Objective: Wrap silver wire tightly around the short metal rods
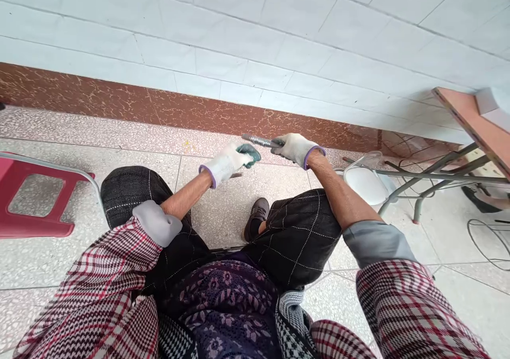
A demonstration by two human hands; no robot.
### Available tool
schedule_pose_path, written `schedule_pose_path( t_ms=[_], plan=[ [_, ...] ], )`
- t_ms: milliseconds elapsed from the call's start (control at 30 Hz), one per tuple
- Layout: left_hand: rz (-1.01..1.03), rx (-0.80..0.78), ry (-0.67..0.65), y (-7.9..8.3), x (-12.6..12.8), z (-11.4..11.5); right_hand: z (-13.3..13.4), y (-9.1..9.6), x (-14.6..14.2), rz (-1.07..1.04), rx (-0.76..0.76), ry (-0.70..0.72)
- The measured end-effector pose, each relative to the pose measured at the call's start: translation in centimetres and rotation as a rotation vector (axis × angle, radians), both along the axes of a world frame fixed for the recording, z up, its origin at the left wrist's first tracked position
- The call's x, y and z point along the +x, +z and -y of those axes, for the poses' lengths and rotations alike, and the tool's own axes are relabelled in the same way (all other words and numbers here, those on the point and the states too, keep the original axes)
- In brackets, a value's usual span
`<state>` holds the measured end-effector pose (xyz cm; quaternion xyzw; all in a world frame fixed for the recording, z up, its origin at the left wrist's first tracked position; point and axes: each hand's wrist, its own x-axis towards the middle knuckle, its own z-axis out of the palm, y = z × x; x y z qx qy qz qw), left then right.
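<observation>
My right hand (292, 147), in a white knitted glove with a grey-coated palm and purple cuff, is closed around one end of a grey rod (260, 140). A shiny silver, ridged wrapping covers the rod's middle, and its bare tip points left. My left hand (237, 158) wears a white glove with dark green fingertips and is closed just to the left of and below that rod, apart from it. A short brownish end of a thin rod (237, 175) sticks out beneath the left hand; the remainder is hidden.
A red plastic stool (40, 194) with a metal rail stands at the left. At the right are a table (474, 120) with metal legs, a round white seat (364, 184) and loose cables (488, 242). A tiled wall (235, 45) rises ahead.
</observation>
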<state>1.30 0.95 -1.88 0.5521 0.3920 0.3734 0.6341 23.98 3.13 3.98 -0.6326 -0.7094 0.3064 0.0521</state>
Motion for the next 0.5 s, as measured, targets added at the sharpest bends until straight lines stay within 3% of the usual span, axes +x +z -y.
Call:
schedule_pose_path(
  t_ms=[100,200,367,500],
  plan=[
    [-0.012,-0.069,-0.013,-1.7,0.3,0.5,-0.7,1.1,-0.4,-0.137,0.071,-0.193],
    [-0.026,-0.082,0.028,-3.0,0.4,0.0,0.0,2.1,-0.9,-0.34,0.085,-0.263],
    [-0.06,-0.091,0.079,-3.6,-0.1,-1.4,2.2,3.3,-0.4,-0.541,-0.018,-0.165],
    [-0.112,-0.064,0.125,-2.9,-0.4,-2.2,4.0,3.5,0.8,-0.49,-0.337,0.031]
  ],
)
